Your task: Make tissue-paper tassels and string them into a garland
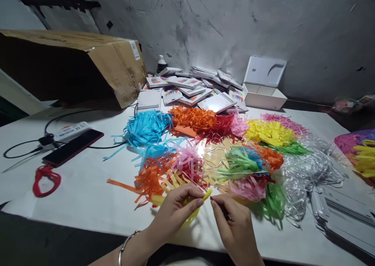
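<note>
Above the white counter [96,188], the left grip [179,211] is pinched on a yellow paper tassel [208,194], its tip poking toward the nearby right grip [234,224]; whether that's closed, I cannot tell.

Held tuft [208,194]: yellow
Back-left fringe [148,127]: super bright blue
Worktop [88,195]: plain white
Cord loop [36,183]: red
Wall [211,24]: kinda blotchy grey

- Single head-worn view, looking from above the near edge of the white table [93,184].
- It faces forward and down across the table, toward the grey wall [211,27] behind it.
- Close range: left hand [177,206] and right hand [235,224] appear large over the table's near side.
</note>
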Tool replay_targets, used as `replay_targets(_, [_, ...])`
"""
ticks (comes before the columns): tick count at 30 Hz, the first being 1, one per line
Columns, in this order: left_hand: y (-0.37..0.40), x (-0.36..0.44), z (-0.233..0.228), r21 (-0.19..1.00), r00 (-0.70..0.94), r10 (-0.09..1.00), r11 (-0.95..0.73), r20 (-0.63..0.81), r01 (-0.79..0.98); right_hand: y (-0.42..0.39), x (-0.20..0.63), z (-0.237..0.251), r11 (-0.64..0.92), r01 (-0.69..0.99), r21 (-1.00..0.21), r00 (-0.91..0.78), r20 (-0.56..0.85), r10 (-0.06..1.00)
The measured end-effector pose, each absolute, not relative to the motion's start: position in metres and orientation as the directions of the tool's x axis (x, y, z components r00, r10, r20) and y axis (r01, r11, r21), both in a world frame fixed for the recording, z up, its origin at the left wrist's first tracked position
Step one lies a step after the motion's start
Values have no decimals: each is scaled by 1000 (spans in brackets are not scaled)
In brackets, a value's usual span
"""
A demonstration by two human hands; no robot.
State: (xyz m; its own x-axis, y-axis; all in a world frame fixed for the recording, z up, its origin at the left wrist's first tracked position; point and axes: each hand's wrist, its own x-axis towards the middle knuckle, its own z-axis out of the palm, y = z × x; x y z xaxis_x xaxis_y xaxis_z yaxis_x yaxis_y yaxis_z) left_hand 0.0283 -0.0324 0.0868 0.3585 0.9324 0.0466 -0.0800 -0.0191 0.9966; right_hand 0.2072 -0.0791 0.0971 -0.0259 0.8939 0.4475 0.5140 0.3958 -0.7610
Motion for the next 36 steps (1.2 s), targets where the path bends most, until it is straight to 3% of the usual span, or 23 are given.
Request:
replay_targets(4, [-34, 29, 88, 993, 378, 921, -113, 93, 31, -79, 207, 93, 247, 372, -895, 21, 274, 961])
replay_targets(7, [-34, 31, 89, 987, 422, 900, -151, 113, 57, -78, 205, 86, 35, 85, -996, 89, 43, 995])
replay_targets(10, [-33, 33, 88, 991, 484, 869, -130, 101, 27, -76, 202, 79, -93, -177, -980, -6, -93, 996])
replay_targets(12, [-32, 33, 88, 993, 495, 864, -120, 95, 20, -75, 201, 77, -108, -199, -974, -55, -99, 994])
replay_targets(20, [-29, 38, 83, 984, 430, 894, -167, 125, 61, -79, 205, 80, 108, 185, -977, -97, 91, 991])
replay_targets(28, [-30, 38, 80, 966, 446, 871, -253, 204, 53, -86, 198, 70, 252, 382, -889, -16, 266, 964])
replay_targets(31, [-23, 28, 86, 963, 298, 915, -263, 270, -64, -81, 231, 65, 410, 557, -722, -113, 423, 899])
replay_targets(33, [-15, 17, 94, 956, 150, 949, -254, 276, -147, -76, 272, 62, 505, 692, -515, -231, 506, 831])
replay_targets(36, [-8, 4, 103, 939, 0, 950, -310, 313, -150, -70, 325, 63, 419, 889, -183, -246, 581, 776])
